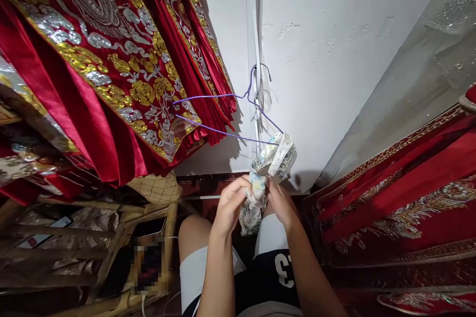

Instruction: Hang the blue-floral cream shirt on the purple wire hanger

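Note:
A pale patterned garment [256,210] hangs from one end of a purple wire hanger [219,95], bunched in front of my knees. My left hand [234,198] pinches the gathered cloth from the left side. Opposite it, my right hand [279,203] has its fingers closed at the right edge of the same cloth, partly hidden behind the fabric. The hanger's hook is at a white vertical pole [256,20] against the wall, and its left end reaches in front of the embroidered red clothes.
Red costumes with gold and silver embroidery [143,91] hang at the left. Another beaded red garment [401,198] stands at the right. A bamboo rack [169,242] at lower left holds a phone [46,232]. Behind is a white wall [316,74].

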Demonstrator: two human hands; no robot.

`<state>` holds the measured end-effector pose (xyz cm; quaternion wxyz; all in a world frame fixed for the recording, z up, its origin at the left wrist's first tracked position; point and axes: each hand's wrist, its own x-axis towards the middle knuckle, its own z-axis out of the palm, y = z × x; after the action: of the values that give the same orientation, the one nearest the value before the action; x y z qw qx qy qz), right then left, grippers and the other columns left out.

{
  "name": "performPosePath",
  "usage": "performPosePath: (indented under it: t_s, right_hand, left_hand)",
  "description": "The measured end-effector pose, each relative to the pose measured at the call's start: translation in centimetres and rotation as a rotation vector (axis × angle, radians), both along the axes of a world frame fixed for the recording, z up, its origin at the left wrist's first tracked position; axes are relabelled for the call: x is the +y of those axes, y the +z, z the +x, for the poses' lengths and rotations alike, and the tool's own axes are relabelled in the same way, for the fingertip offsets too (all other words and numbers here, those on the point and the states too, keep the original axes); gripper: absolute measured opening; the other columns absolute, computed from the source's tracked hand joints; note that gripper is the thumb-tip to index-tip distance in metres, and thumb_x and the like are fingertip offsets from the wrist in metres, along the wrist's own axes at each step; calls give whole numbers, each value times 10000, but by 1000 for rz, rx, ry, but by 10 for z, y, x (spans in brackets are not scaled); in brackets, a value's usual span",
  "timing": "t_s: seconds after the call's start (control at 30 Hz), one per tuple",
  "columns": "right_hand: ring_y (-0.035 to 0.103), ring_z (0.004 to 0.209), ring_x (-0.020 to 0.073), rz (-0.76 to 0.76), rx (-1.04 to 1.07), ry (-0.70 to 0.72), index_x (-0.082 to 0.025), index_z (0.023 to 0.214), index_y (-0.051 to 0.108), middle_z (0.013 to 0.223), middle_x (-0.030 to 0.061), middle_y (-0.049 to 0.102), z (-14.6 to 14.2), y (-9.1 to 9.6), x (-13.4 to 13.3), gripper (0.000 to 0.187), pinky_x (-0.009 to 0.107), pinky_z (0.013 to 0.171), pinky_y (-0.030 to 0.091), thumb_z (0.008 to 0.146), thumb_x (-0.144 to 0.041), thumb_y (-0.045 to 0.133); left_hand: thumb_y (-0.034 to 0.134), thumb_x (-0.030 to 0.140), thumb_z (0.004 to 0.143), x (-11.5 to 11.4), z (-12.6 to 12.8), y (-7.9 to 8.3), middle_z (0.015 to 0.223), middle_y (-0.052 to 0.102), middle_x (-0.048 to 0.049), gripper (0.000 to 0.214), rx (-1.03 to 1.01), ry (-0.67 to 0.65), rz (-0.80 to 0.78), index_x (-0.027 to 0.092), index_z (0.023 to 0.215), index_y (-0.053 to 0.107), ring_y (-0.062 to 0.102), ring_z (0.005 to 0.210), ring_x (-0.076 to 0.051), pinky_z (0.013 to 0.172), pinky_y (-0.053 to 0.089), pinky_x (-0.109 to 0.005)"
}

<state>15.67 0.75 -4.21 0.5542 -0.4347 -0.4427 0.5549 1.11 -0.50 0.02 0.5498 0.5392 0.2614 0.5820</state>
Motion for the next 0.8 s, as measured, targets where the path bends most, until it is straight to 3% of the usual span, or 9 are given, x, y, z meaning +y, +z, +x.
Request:
performPosePath:
  t_s: [0.1,0.17,0.3,0.43,0.5,0.6,0.67,0.8]
  right_hand:
    - [679,921,274,-89,199,147,-240,939,711,840,77,710,-8,7,2,700,359,711,550,784,-880,472]
    - [690,924,277,-114,239,167,-225,948,718,820,73,713,-10,13,3,703,359,714,554,773,-869,498]
    - [706,914,274,-129,272,143,-211,980,723,821,63,730,-5,15,5,553,347,725,555,769,-721,683]
    - [720,901,290,-213,436,321,-200,1048,715,881,82,752,5,9,2,611,373,749,564,705,-704,757]
    - [727,877,295,-268,483,411,-195,1061,713,895,91,760,9,8,-1,613,383,765,565,647,-631,826]
    - [728,804,280,-340,391,455,-184,1040,710,833,71,756,14,14,-3,547,370,747,556,562,-373,897]
    - [713,757,256,-346,271,494,-174,1007,707,779,45,741,19,24,-1,492,344,712,538,550,-253,870]
    - [638,651,190,-217,-88,532,-156,817,702,704,16,704,43,52,14,223,274,596,464,608,-203,762]
  left_hand:
    - [614,419,964,-12,3,12,963,655,-85,258,355,-8,167,203,857,705,592,958,-250,918,463,-373]
    - [610,339,978,-16,4,18,1004,691,-83,175,483,-4,263,222,920,725,591,1070,-264,1009,430,-396]
    - [613,276,977,-20,4,20,1030,738,-68,118,580,-5,347,241,940,719,585,1184,-274,1106,384,-435]
    - [627,284,964,-21,2,14,1176,699,-70,69,636,10,287,242,1015,646,541,1303,-274,1137,380,-426]
    - [628,268,953,-17,0,9,1314,630,-82,220,674,50,243,254,1166,574,516,1340,-266,1136,389,-412]
    - [709,270,879,-1,-8,2,1451,516,-114,604,720,86,236,267,1404,411,486,1362,-276,1150,378,-409]
    - [749,345,847,14,-16,-5,1372,563,-115,627,736,-14,206,237,1382,441,552,1257,-278,1080,438,-393]
    - [676,506,882,42,-41,-21,1009,678,-56,387,767,-359,85,162,1052,630,622,911,-222,815,516,-315]
